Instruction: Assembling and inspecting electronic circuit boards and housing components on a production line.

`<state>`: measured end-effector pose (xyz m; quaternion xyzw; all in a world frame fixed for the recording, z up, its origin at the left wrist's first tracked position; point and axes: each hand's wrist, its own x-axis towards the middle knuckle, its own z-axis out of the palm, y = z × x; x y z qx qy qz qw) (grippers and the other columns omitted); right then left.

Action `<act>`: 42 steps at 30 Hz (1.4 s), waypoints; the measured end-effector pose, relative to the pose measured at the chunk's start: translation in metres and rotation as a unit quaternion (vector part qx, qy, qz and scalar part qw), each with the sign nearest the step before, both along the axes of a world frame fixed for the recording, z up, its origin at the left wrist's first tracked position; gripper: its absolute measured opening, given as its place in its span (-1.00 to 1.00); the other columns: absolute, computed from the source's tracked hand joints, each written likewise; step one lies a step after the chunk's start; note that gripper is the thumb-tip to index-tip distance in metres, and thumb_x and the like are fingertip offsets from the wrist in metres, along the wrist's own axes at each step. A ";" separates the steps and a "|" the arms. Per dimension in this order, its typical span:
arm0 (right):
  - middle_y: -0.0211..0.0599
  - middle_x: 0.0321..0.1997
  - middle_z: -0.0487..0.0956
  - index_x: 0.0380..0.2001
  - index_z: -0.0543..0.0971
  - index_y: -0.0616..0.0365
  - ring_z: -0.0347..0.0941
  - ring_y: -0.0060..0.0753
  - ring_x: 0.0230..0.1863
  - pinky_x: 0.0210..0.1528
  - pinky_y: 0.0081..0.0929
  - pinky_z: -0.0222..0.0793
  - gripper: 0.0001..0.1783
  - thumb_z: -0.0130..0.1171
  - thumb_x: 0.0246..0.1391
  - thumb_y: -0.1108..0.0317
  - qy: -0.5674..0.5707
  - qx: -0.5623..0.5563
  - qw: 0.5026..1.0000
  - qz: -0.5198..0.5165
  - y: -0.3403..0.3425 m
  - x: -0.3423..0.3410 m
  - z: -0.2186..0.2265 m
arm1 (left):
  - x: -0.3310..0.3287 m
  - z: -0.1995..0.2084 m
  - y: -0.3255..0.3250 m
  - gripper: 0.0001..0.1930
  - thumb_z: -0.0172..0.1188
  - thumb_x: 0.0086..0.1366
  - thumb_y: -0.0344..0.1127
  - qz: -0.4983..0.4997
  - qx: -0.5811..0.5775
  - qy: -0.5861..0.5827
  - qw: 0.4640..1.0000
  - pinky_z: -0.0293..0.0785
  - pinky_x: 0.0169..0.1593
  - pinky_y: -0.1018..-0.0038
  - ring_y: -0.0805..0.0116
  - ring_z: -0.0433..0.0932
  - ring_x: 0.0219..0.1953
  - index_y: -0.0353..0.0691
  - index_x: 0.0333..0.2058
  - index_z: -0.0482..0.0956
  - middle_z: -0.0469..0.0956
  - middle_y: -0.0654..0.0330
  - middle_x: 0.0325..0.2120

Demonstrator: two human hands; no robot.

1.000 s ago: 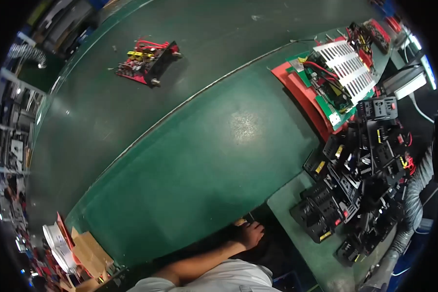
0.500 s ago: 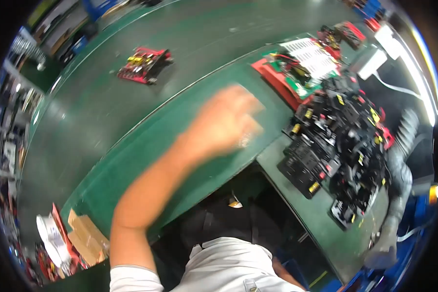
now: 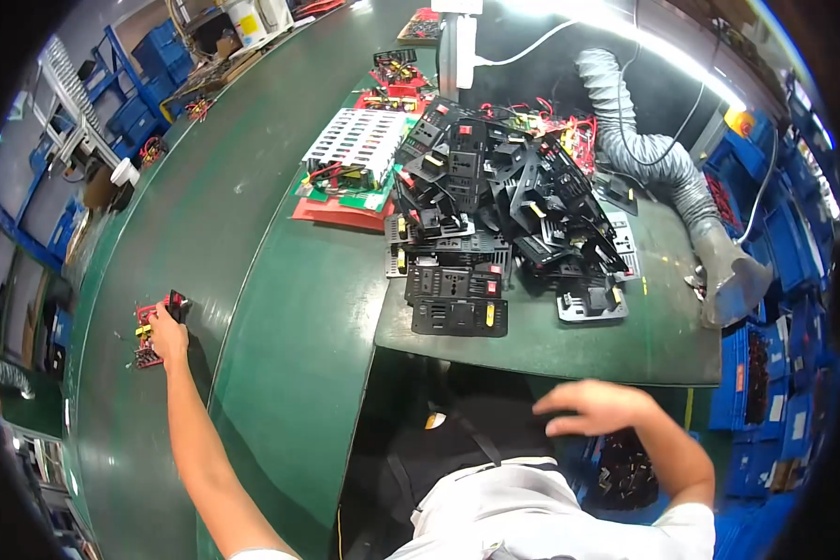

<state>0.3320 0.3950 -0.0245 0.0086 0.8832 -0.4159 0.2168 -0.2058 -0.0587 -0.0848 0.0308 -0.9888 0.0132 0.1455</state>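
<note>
Out on the dark green surface at the left, my left hand (image 3: 169, 334) has its fingers closed on a red circuit board (image 3: 147, 353) with yellow components and a black panel attached. Part of the board is hidden behind the fingers. My right hand (image 3: 593, 408) hangs in front of my body, below the bench edge, its fingers apart and nothing in them. The nearest things to it are the black slotted panels (image 3: 459, 315) with sockets and red switches, heaped on the bench.
A stack of white slotted trays and green boards (image 3: 355, 149) stands left of the heap. Behind it lie more red boards (image 3: 392, 98). A grey flexible duct (image 3: 663, 159) bends down at the right. Blue bins (image 3: 765, 373) line the right side.
The view has turned to the right. My left hand has gone from above the near bench to the red circuit board and taken hold of it. My right hand has come into view.
</note>
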 end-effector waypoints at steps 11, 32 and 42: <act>-0.08 0.21 0.34 0.07 0.40 0.26 0.15 0.01 0.32 0.28 0.04 0.06 -0.18 0.42 -0.19 -0.02 0.446 0.421 0.780 -0.124 -0.019 -0.262 0.013 | 0.044 0.055 -0.045 -0.46 0.41 -0.11 -0.37 -0.117 0.160 -0.026 0.980 0.44 0.01 0.15 -0.02 0.53 -0.01 -0.27 -0.08 0.50 0.56 -0.03 -0.10; -0.37 -0.26 0.60 -0.22 0.56 0.18 0.56 -0.51 -0.28 -0.19 -0.49 0.55 -0.83 0.14 0.19 0.32 0.265 -0.497 0.755 -0.335 0.033 -0.274 0.039 | 0.194 0.149 0.025 -0.92 0.06 0.12 -0.42 -0.578 -0.292 -0.153 0.747 0.36 0.13 0.24 0.15 0.47 -0.05 -0.21 -0.39 0.37 0.46 0.12 -0.26; -0.10 -0.28 0.52 -0.32 0.47 0.30 0.50 -0.17 -0.25 -0.13 -0.27 0.61 -0.82 0.22 0.05 0.44 0.000 -0.742 0.600 -0.299 -0.129 -0.338 -0.034 | 0.208 0.117 -0.038 -0.89 0.07 0.16 -0.39 -0.501 -0.323 -0.257 0.761 0.32 0.22 0.22 0.16 0.41 0.11 -0.23 -0.33 0.49 0.53 0.12 -0.18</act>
